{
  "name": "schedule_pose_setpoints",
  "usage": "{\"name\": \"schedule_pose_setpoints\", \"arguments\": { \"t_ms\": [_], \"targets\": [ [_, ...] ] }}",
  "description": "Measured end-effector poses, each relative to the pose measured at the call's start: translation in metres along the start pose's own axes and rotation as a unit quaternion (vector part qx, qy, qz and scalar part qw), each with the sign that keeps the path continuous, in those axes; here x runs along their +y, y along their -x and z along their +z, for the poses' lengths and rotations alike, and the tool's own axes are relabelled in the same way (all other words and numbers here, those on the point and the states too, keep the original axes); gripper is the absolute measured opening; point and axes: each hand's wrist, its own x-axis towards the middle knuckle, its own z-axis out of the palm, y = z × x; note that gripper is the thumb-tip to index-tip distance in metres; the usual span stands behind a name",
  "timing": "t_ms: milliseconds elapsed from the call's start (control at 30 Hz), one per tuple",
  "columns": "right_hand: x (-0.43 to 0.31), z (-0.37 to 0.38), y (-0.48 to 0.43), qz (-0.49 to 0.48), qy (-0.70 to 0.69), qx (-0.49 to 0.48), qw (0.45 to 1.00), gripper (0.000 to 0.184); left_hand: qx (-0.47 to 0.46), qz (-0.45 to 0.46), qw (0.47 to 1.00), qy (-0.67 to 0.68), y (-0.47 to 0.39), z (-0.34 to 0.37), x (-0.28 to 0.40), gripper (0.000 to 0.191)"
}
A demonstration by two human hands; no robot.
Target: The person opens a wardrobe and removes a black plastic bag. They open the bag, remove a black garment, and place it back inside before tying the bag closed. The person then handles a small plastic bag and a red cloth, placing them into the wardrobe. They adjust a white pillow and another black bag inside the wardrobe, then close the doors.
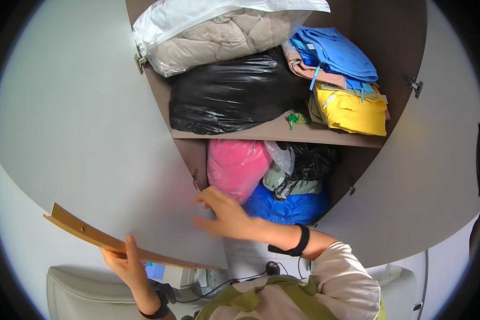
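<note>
My left hand (126, 260) grips the wooden edge strip (100, 239) of the left cabinet door (104, 140), its thumb on the inner side. My right hand (222, 214), blurred and with spread fingers, holds nothing; it hovers beside the door's inner face, before the lower compartment. In that compartment lie a pink bundle in clear plastic (238, 166), a blue bundle (286, 204), a pale green cloth (304, 185) and a black plastic bag (314, 162). On the shelf (272, 135) above rest a large black plastic bag (232, 96), a beige padded item in clear plastic (224, 38) and folded fabrics.
The right cabinet door (416, 172) stands open. Blue cloth (340, 52) and yellow cloth (352, 110) lie stacked near a small green tangle (296, 119). Below are a pale padded seat (92, 292), a box (178, 277) and a black cable (232, 281) on the floor.
</note>
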Motion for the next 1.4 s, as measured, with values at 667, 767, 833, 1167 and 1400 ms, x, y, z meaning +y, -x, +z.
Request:
{"name": "schedule_pose_setpoints", "arguments": {
  "t_ms": [667,767,833,1167,1400],
  "targets": [
    [0.092,-0.301,-0.135,-0.215,0.513,0.235,0.797,0.05,0.0,0.354,0.934,-0.047,-0.059,0.33,0.118,0.074],
    [0.107,-0.325,-0.151,-0.169,0.578,0.172,0.779,0.044,-0.005,0.351,0.929,-0.122,-0.099,0.386,0.111,0.086],
    [0.118,-0.34,-0.154,-0.112,0.589,0.165,0.784,0.026,0.015,0.357,0.919,-0.165,-0.13,0.409,0.104,0.089],
    [0.132,-0.356,-0.152,-0.103,0.598,0.175,0.775,0.017,0.111,0.453,0.869,-0.164,-0.235,0.448,0.111,0.099],
    [0.102,-0.353,-0.16,-0.026,0.486,0.149,0.861,0.022,0.105,0.464,0.864,-0.163,-0.255,0.443,0.137,0.097]
  ]
}}
